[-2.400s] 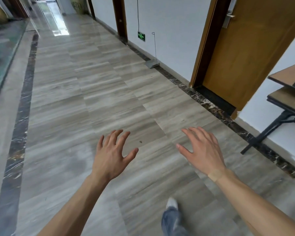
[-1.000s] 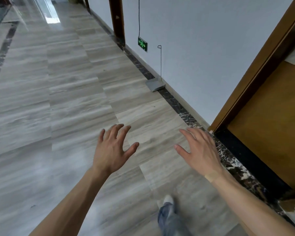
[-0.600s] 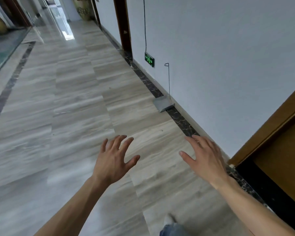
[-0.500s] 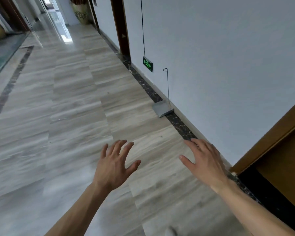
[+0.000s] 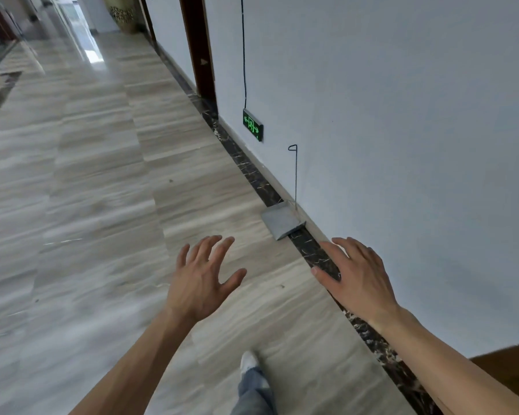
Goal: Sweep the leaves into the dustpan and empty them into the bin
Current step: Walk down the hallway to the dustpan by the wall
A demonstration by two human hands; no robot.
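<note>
A flat grey metal dustpan [image 5: 282,219] with a thin upright wire handle sits on the striped grey tile floor [image 5: 96,205], at its dark marble border against the white wall [image 5: 402,145]. Nearer, the left hand [image 5: 200,284] and right hand [image 5: 358,278] hover with fingers spread, holding nothing. A green exit sign [image 5: 253,124] glows low on the wall beyond.

Open floor [image 5: 102,205] ahead and left; wall [image 5: 402,145] closes right side. Dustpan [image 5: 282,220] against wall base (thin upright handle), exit sign [image 5: 253,124] beyond it.
</note>
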